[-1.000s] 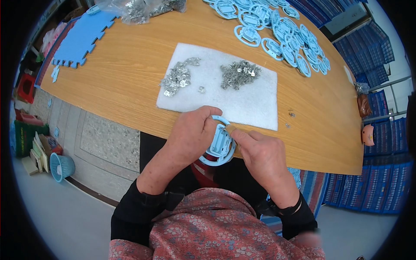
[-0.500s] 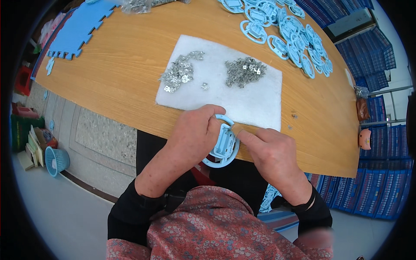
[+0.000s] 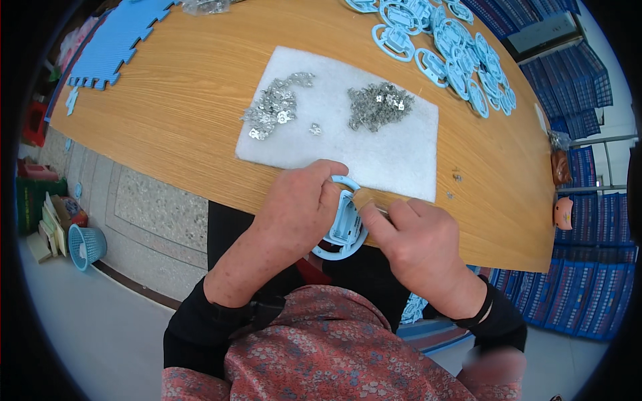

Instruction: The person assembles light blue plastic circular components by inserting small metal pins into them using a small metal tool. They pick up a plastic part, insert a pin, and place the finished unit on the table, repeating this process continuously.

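My left hand (image 3: 304, 200) is closed on the upper left rim of a light blue ring-shaped plastic part (image 3: 346, 224), tilted at the table's front edge. Inside its ring sits a boxy recessed middle. My right hand (image 3: 424, 244) is closed at the part's upper right side. A tan, tape-like piece (image 3: 363, 198) shows at its thumb tip, and a thin metallic edge shows between thumb and fingers; what it grips is mostly hidden. Beyond my hands, a white pad (image 3: 321, 150) bears two piles of small metal pieces, a left pile (image 3: 275, 105) and a right pile (image 3: 378, 110).
Many similar blue parts (image 3: 461, 57) are heaped at the far right of the wooden table (image 3: 180, 113). A blue foam mat (image 3: 117, 43) lies at the far left. Blue crates (image 3: 568, 287) stand at the right. A basket (image 3: 87, 247) is on the floor at left.
My right hand has turned slightly, lifting its knuckles, so the tan piece and metallic edge show more. My left hand keeps its hold on the blue part. The view has shifted a little.
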The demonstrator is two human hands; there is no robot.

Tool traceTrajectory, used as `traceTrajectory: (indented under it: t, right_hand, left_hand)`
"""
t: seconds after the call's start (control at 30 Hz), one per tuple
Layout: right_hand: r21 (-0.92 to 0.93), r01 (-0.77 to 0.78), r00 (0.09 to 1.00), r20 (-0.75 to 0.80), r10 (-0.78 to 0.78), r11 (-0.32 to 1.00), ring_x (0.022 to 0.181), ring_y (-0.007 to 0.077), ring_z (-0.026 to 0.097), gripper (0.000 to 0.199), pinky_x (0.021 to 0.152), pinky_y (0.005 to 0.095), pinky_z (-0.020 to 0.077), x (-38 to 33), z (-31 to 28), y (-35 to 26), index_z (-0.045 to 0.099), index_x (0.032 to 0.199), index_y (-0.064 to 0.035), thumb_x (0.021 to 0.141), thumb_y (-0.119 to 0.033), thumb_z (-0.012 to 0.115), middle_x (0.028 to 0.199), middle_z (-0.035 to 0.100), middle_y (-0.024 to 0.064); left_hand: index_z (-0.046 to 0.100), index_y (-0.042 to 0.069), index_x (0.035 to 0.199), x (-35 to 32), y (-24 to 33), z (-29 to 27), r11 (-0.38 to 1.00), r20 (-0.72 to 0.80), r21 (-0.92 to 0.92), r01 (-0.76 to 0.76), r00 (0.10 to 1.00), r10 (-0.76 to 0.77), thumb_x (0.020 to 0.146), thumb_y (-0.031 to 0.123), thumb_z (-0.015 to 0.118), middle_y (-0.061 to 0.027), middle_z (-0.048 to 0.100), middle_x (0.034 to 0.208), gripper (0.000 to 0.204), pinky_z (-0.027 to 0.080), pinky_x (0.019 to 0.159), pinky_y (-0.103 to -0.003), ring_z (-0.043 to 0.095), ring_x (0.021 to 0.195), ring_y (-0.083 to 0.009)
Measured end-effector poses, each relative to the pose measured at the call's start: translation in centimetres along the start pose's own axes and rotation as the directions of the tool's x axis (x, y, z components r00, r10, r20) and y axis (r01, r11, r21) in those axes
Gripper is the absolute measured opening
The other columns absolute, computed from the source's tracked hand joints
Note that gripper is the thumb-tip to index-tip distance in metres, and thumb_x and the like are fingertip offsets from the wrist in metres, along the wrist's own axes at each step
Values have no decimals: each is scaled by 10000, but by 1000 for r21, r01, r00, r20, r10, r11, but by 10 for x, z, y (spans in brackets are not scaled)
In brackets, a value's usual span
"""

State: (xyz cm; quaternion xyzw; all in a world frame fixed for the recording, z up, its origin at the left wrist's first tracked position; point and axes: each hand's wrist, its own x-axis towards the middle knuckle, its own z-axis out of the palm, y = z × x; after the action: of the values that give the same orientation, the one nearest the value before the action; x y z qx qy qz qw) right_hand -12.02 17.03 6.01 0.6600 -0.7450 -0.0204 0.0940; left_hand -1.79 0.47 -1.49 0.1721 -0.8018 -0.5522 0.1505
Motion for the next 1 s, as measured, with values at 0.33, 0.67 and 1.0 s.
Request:
traceTrajectory:
  t: [0.33,0.67,1.0]
  right_hand:
    - [12,46,998,32,-46,999,635,214,634,259,540,341,490,11,-20,5,668,1017,-86,767,-155,661,726,584,53]
    - [838,-381,791,514,332,-390,605,13,490,272,523,195,381,-57,22,7,645,1184,-41,1014,-254,632,760,602,-63]
    - [838,-361,820,494,287,-410,658,-10,484,260,566,178,377,-101,10,27,658,1130,-21,1035,-256,604,783,593,-77]
  left_hand:
    - [667,-13,1173,-1,0,0,999,-20,38,14,1000,-13,981,81,463,-126,647,716,296,489,613,-321,606,651,-154]
    - [616,-14,1277,-27,34,13,860,168,-449,243,968,-186,1022,92,447,-44,686,1051,323,509,797,-220,625,887,-64]
    - [544,4,1371,-35,61,42,912,297,242,-331,920,255,963,69,514,-137,661,1096,414,544,795,-283,659,873,-157]
